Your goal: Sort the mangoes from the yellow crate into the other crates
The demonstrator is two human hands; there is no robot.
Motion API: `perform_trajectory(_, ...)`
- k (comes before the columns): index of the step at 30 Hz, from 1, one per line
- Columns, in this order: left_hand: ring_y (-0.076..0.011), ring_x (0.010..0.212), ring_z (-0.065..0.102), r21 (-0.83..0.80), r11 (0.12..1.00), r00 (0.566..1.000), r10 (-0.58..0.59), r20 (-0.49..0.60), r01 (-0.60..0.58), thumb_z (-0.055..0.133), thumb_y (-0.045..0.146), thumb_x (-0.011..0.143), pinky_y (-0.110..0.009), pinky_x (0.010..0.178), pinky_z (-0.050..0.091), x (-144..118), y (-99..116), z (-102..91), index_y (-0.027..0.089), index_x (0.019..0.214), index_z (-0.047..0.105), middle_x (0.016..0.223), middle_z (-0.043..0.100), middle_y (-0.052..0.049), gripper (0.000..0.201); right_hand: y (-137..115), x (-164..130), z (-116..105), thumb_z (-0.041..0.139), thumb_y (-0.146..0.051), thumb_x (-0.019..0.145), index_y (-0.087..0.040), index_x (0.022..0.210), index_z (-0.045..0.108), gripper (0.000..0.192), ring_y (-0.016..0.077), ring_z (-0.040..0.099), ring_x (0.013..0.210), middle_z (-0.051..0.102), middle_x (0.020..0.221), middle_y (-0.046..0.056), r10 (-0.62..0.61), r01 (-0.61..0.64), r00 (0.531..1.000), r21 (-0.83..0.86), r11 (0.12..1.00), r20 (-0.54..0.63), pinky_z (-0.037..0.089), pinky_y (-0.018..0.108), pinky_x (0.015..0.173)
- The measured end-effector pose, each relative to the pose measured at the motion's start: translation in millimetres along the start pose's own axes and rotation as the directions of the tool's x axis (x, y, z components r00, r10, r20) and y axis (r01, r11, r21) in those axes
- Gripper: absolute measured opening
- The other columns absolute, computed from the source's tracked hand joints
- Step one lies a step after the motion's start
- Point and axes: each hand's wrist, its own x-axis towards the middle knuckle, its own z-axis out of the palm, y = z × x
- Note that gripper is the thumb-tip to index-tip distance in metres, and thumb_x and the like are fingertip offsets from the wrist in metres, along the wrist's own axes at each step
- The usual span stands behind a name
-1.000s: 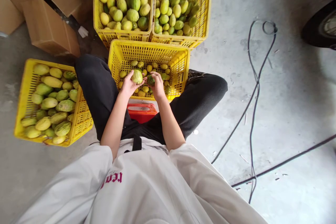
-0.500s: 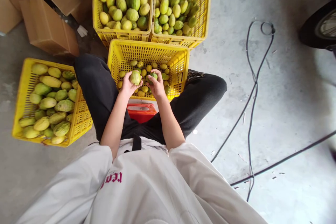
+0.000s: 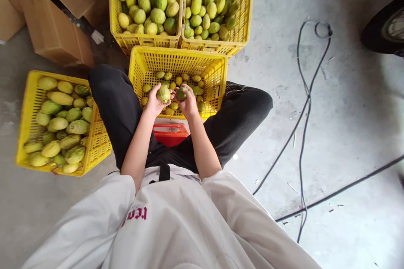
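My left hand (image 3: 154,103) is closed round a yellow-green fruit (image 3: 163,93) that looks like a lemon. In my right hand (image 3: 189,103) is a darker green fruit (image 3: 181,93) of the same kind, gripped between thumb and fingers. Both hands are side by side over the near part of a yellow plastic crate (image 3: 217,80), which stands between my knees. Several smaller yellow and green fruits (image 3: 169,112) lie on its bottom, some hidden behind my hands.
Two fuller yellow crates (image 3: 148,42) (image 3: 217,46) of fruit stand beyond the middle one. Another fruit-filled crate (image 3: 97,147) is to my left. Cardboard boxes (image 3: 57,29) lie at the upper left. A black cable (image 3: 304,134) runs over the floor at right, near a wheel (image 3: 378,29).
The green fruit in my right hand has turned and shows a browner side. My left hand still holds its fruit, nearly in the same place. The view has shifted slightly.
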Motion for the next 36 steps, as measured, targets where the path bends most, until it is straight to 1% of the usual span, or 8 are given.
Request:
perform_trajectory(5,-0.0235,0.097,0.088,-0.007,0.998,0.998,0.057,0.015,-0.057,0.063,0.039,0.110,-0.033,0.089,0.071,-3.2,-1.5,3.4,0.024,0.129,0.072,0.091,0.084,-0.003,0.026,0.5,-2.6,1.0,0.098,-0.040,0.081,-0.027,0.101,0.068,0.039,0.0179,0.074,0.085,0.070,0.085,-0.003,0.032,-0.032,0.999,-0.053,0.998,-0.015,0.066,0.027,0.072)
perform_trajectory(8,-0.0199,0.086,0.086,0.075,0.993,0.996,0.089,0.028,-0.091,0.076,0.036,0.106,-0.024,0.072,0.064,-1.0,-5.9,3.3,0.025,0.109,0.071,0.086,0.082,-0.001,0.013,1.5,-4.4,1.2,0.097,-0.037,0.082,-0.027,0.095,0.064,0.037,0.0138,0.066,0.070,0.065,0.078,-0.006,0.018,-0.018,1.000,-0.063,0.998,-0.004,0.057,0.022,0.059)
perform_trajectory(13,-0.0116,0.055,0.072,0.157,0.985,0.998,0.066,0.013,-0.068,0.082,0.038,0.102,-0.018,0.047,0.042,4.2,-11.2,-0.5,0.024,0.092,0.064,0.069,0.071,0.003,0.025,3.5,-8.6,4.1,0.091,-0.031,0.082,-0.027,0.090,0.059,0.033,0.0116,0.060,0.063,0.065,0.080,-0.006,-0.020,0.024,0.999,-0.100,0.995,0.038,0.048,0.020,0.050)
perform_trajectory(20,-0.0180,0.082,0.085,0.121,0.990,0.997,0.076,-0.002,-0.075,0.079,0.034,0.099,-0.020,0.064,0.056,-1.9,-8.3,1.2,0.025,0.105,0.070,0.084,0.079,0.000,0.014,9.5,-2.2,0.6,0.091,-0.039,0.083,-0.028,0.096,0.060,0.036,0.0126,0.062,0.068,0.066,0.084,-0.006,-0.035,0.034,0.999,-0.098,0.995,-0.001,0.054,0.022,0.057)
perform_trajectory(26,-0.0254,0.111,0.087,-0.027,0.994,0.994,0.102,0.029,-0.101,0.062,0.034,0.103,-0.034,0.094,0.069,-3.0,-3.2,3.8,0.027,0.126,0.071,0.102,0.083,-0.003,0.025,7.6,7.3,-6.8,0.073,-0.045,0.092,-0.029,0.107,0.061,0.025,0.0271,0.078,0.105,0.076,0.100,0.004,-0.009,0.002,0.998,0.111,0.994,0.059,0.071,0.038,0.078)
perform_trajectory(29,-0.0230,0.106,0.087,-0.039,0.990,0.991,0.133,-0.016,-0.133,0.066,0.034,0.106,-0.030,0.090,0.068,-1.3,-4.4,3.6,0.027,0.125,0.069,0.100,0.081,-0.002,0.021,7.3,6.0,-5.0,0.071,-0.039,0.093,-0.030,0.105,0.060,0.018,0.0277,0.078,0.110,0.078,0.104,0.005,0.026,-0.028,0.999,0.119,0.993,0.022,0.073,0.041,0.081)
perform_trajectory(32,-0.0192,0.092,0.086,0.003,0.989,0.989,0.146,-0.036,-0.146,0.078,0.039,0.103,-0.024,0.080,0.065,0.2,-7.4,2.3,0.030,0.125,0.067,0.097,0.079,0.000,0.027,8.2,3.2,-1.2,0.071,-0.035,0.095,-0.029,0.100,0.059,0.014,0.0238,0.077,0.100,0.075,0.098,0.002,0.055,-0.052,0.998,0.124,0.991,-0.017,0.072,0.036,0.078)
perform_trajectory(36,-0.0143,0.073,0.081,0.022,0.992,0.992,0.127,-0.011,-0.126,0.084,0.042,0.097,-0.019,0.063,0.058,4.7,-10.0,-2.1,0.033,0.130,0.065,0.092,0.076,0.003,0.039,8.1,0.6,-0.5,0.081,-0.034,0.092,-0.029,0.090,0.046,0.036,0.0158,0.067,0.076,0.060,0.082,-0.005,0.068,-0.068,0.998,0.090,0.994,-0.001,0.063,0.027,0.067)
